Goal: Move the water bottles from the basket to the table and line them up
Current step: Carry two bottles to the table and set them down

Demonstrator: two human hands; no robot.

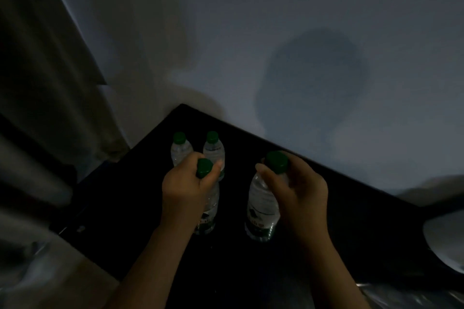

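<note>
since the room is very dim, the black table (pixel 351 208) reads as one dark slab, & its near edge is lost under the forearms. label print on the bottles is too dark & blurred to read. a pale rounded object (pixel 444 241) is cut off at the right edge, & sth shiny (pixel 406 296) at the bottom-right corner is too smeared to identify. the left side is only a blurred grey curtain (pixel 37 70), or so it seems. the lower parts of the back-left bottle (pixel 179 150) & back-right bottle (pixel 214 150) are hidden behind the left hand (pixel 183 188). both stand upright near the table's far corner, just beside each other, by the wall (pixel 301 32).

left hand: fingers curled round the neck of the near-left bottle (pixel 210 211), thumb up by its green cap. right hand (pixel 298 190): fingers & thumb wrapped round the neck of the near-right bottle (pixel 261 206), just under the cap. both held bottles are roughly upright over the table, apart from each other; can't tell whether their bases touch it.
</note>
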